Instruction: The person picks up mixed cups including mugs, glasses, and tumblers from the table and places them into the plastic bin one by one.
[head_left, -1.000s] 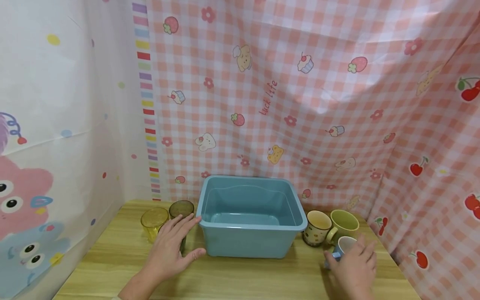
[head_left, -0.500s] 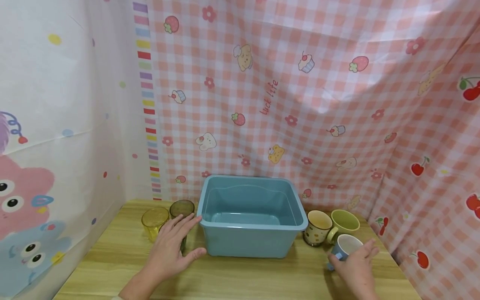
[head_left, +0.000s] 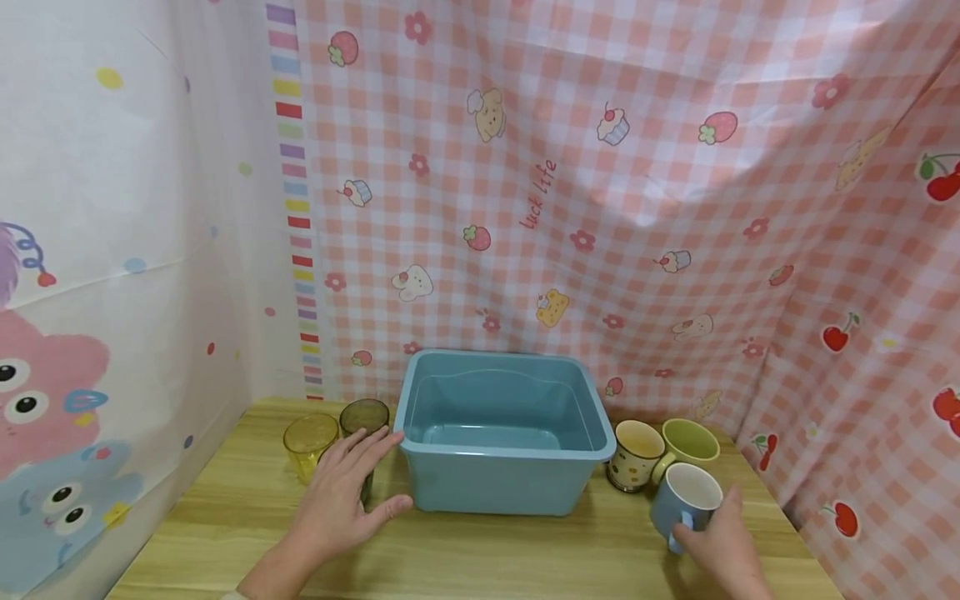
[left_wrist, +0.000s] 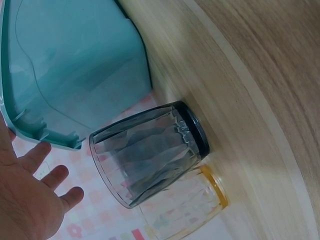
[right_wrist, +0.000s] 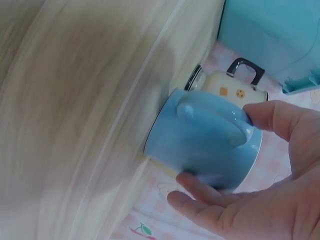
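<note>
At nine o'clock from the blue rectangular plastic tub [head_left: 495, 483] on the wood-grain bench [head_left: 525, 562] stands a yellow see-through glass [head_left: 306, 454]. The left hand [head_left: 337, 496], fingers straight and spread, is at eight o'clock, partly covering a smoky-grey see-through glass [head_left: 363, 417]. At three o'clock sits a cream round mug with a dark handle [head_left: 633, 467]. A glossy light-blue round mug [head_left: 675, 510] is upright at four o'clock, its handle toward six; an olive-green round mug [head_left: 692, 446] is at its twelve. The right hand [head_left: 725, 542] pinches the light-blue mug, thumb at the handle.

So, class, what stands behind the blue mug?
In the head view, the green mug stands behind the blue mug; its rim shows, but its base is covered.
</note>
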